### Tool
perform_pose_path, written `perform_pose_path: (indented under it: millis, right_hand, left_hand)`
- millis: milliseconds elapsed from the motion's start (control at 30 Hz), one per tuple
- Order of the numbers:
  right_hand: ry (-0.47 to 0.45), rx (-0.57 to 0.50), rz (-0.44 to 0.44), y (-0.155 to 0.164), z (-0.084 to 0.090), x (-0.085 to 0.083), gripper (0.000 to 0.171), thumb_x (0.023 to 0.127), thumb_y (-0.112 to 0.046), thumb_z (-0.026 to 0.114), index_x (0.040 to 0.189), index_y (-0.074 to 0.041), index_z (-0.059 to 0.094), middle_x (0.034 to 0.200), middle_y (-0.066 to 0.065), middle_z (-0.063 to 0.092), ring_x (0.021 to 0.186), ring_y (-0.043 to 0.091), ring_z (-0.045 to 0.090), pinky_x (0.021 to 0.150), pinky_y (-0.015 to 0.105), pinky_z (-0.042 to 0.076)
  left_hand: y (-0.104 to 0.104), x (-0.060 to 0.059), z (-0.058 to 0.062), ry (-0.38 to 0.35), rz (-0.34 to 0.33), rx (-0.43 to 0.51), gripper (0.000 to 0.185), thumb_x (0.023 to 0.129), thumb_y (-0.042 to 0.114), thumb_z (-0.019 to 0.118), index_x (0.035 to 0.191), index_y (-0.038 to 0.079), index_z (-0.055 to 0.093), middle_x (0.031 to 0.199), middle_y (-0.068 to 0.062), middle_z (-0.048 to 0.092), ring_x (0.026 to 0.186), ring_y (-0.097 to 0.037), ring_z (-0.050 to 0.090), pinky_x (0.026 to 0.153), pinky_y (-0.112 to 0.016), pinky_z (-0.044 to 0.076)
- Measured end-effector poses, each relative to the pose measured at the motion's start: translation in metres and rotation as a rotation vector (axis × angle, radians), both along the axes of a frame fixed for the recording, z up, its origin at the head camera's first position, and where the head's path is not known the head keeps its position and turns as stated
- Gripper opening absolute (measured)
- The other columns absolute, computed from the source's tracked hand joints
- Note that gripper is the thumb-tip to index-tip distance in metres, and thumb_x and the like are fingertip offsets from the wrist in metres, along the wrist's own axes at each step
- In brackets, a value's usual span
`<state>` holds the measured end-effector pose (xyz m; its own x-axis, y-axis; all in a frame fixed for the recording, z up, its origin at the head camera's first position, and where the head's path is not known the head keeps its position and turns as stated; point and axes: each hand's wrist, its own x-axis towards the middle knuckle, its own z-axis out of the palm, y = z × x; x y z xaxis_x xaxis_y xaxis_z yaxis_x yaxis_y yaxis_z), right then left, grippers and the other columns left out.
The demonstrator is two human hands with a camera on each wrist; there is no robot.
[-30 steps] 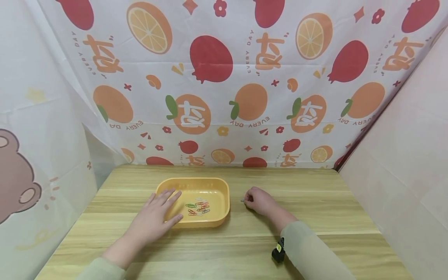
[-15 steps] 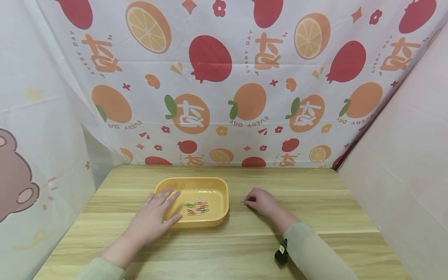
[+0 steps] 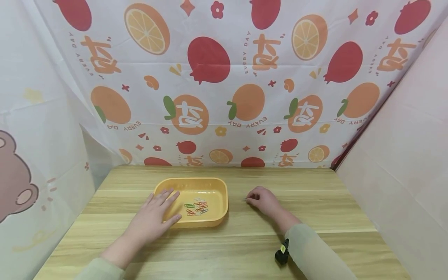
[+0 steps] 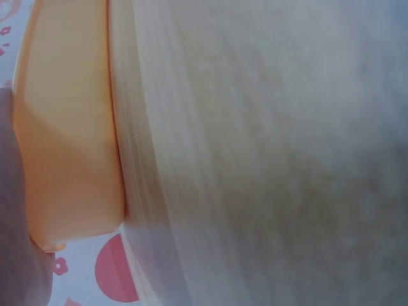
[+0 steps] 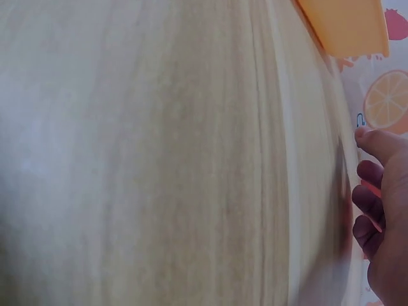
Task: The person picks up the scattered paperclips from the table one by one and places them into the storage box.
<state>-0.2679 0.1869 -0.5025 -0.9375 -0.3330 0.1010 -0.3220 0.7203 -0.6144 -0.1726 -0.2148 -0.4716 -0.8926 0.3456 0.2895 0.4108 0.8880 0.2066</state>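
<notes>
A yellow tray (image 3: pixel 199 224) sits on the wooden table, with a small loose cluster of coloured paper clips (image 3: pixel 201 207) on its bottom. My left hand (image 3: pixel 154 214) lies over the tray's left side, its fingers spread across the rim and the thumb reaching over the front edge. To the right of the tray, my right hand (image 3: pixel 265 201) pinches a small paper clip (image 5: pixel 359 119) between thumb and forefinger. Only the clip's thin end pokes out past the fingertips. In the right wrist view the other fingers are curled in.
The wooden table (image 3: pixel 217 252) reaches to a fruit-print curtain (image 3: pixel 245 62) at the back. White cloth walls (image 3: pixel 402 155) close off both sides. A small black device (image 3: pixel 282 253) hangs at my right sleeve.
My right hand has shifted slightly right, away from the tray, and less of the paper clip shows beyond its fingertips. My left hand has stayed on the tray.
</notes>
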Motion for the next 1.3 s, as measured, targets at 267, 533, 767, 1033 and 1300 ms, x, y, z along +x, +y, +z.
perform_pose_path:
  millis: [267, 533, 767, 1033, 1300]
  right_hand:
    - [-0.021, -0.056, -0.04, 0.001, 0.005, 0.001, 0.007, 0.092, -0.027, 0.073, 0.095, -0.021, 0.074, 0.087, -0.009, 0.059, 0.078, 0.012, 0.053, 0.07, 0.031, 0.047]
    - [-0.007, -0.11, -0.022, -0.012, 0.011, -0.001, 0.006, 0.094, -0.028, 0.071, 0.093, -0.023, 0.072, 0.086, -0.007, 0.058, 0.078, 0.012, 0.052, 0.064, 0.028, 0.047]
    - [0.031, -0.131, 0.013, -0.033, 0.028, -0.002, 0.005, 0.093, -0.029, 0.071, 0.092, -0.024, 0.072, 0.086, -0.009, 0.06, 0.081, 0.012, 0.053, 0.067, 0.029, 0.048]
    - [0.035, -0.208, 0.051, -0.069, 0.048, 0.002, 0.006, 0.093, -0.024, 0.072, 0.094, -0.018, 0.074, 0.087, -0.007, 0.062, 0.081, 0.011, 0.055, 0.067, 0.025, 0.049]
    - [0.012, -0.265, 0.105, -0.103, 0.063, 0.006, 0.009, 0.093, -0.029, 0.071, 0.095, -0.021, 0.075, 0.088, -0.008, 0.062, 0.082, 0.012, 0.056, 0.068, 0.026, 0.049]
  left_hand:
    - [0.0, 0.0, 0.0, -0.003, 0.001, -0.005, 0.074, 0.094, 0.057, 0.058, 0.153, 0.018, 0.039, 0.157, -0.013, 0.036, 0.145, -0.038, 0.029, 0.121, -0.055, 0.007]
    - [0.0, 0.002, 0.0, -0.009, 0.005, -0.003, 0.074, 0.093, 0.055, 0.06, 0.153, 0.017, 0.039, 0.157, -0.013, 0.035, 0.145, -0.038, 0.028, 0.121, -0.055, 0.008]
    - [0.0, 0.002, 0.0, -0.005, 0.004, -0.004, 0.074, 0.094, 0.055, 0.06, 0.154, 0.018, 0.039, 0.157, -0.013, 0.035, 0.145, -0.038, 0.029, 0.121, -0.054, 0.005]
    - [0.0, 0.003, 0.001, -0.01, 0.002, 0.0, 0.073, 0.093, 0.053, 0.062, 0.153, 0.018, 0.039, 0.157, -0.013, 0.035, 0.145, -0.038, 0.029, 0.121, -0.054, 0.006]
    - [0.0, 0.002, 0.0, 0.0, 0.0, 0.005, 0.073, 0.094, 0.054, 0.061, 0.153, 0.018, 0.039, 0.157, -0.013, 0.036, 0.145, -0.038, 0.029, 0.121, -0.054, 0.007]
